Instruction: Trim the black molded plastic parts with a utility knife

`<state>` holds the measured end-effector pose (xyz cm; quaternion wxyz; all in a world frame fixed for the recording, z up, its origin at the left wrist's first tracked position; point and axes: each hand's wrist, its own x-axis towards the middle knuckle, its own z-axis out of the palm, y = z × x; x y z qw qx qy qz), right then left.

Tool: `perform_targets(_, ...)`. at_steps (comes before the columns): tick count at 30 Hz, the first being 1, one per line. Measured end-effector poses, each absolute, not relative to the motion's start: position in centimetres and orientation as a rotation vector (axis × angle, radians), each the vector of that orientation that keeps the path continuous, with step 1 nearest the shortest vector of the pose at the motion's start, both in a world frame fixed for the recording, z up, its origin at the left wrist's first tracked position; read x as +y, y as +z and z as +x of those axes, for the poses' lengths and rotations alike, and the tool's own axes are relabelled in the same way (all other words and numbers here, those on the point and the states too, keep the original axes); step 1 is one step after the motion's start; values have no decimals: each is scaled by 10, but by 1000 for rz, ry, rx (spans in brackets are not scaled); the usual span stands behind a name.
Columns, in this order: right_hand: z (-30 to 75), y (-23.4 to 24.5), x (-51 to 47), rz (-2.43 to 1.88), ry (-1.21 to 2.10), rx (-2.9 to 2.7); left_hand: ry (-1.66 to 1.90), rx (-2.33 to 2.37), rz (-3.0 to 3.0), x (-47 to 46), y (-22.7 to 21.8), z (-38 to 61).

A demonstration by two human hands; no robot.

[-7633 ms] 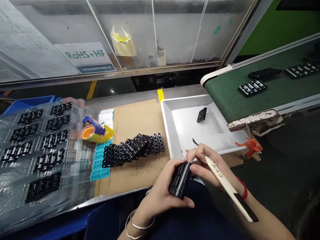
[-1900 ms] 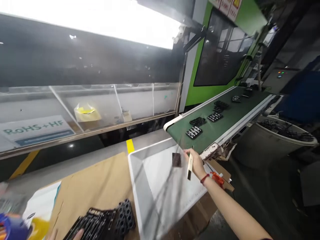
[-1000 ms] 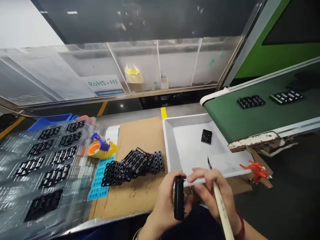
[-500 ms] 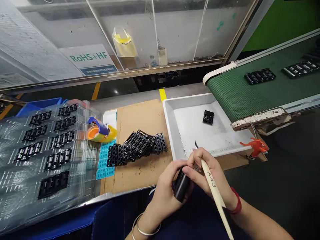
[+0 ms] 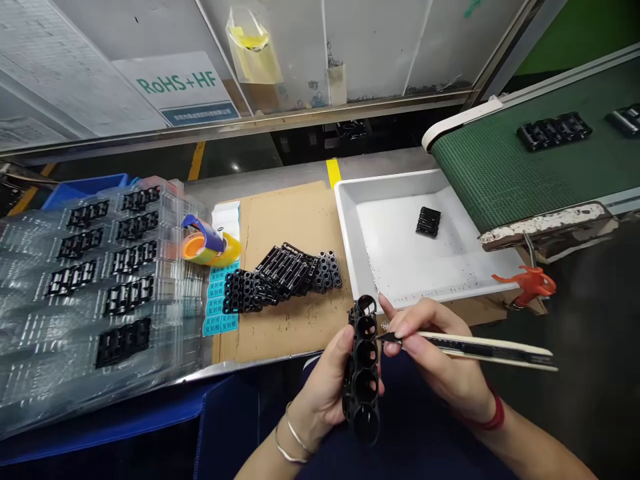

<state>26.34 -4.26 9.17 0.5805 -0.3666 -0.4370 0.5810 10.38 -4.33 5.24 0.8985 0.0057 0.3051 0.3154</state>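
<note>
Upright in front of me, a black plastic part (image 5: 365, 373) with a row of several round openings is gripped in my left hand (image 5: 327, 380). The thumb lies along its left side and fingertips show behind its right edge. My right hand (image 5: 443, 353) pinches a cream-handled knife (image 5: 493, 347), whose handle points right. Its dark tip (image 5: 384, 337) is at the part's right edge, near the middle openings; whether it touches I cannot tell. Similar black parts (image 5: 285, 270) lie piled on the cardboard (image 5: 295, 333) ahead of my left hand.
At left, stacked clear trays (image 5: 165, 293) hold several black parts. A tape roll (image 5: 203, 245) sits by blue labels (image 5: 220, 323). The white bin (image 5: 395, 280) contains one black part (image 5: 429, 221). A green conveyor belt (image 5: 480, 180) carries more parts; an orange clamp (image 5: 527, 283) hangs beneath it.
My left hand has turned the black part so its openings face me. My right hand has swung the knife handle from pointing down to pointing right. The view has shifted slightly.
</note>
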Motion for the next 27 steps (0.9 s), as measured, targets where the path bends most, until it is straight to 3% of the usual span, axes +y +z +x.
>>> perform_targets(27, 260, 101, -46, -791, 1410, -1040, 617, 453, 124, -50, 51, 101)
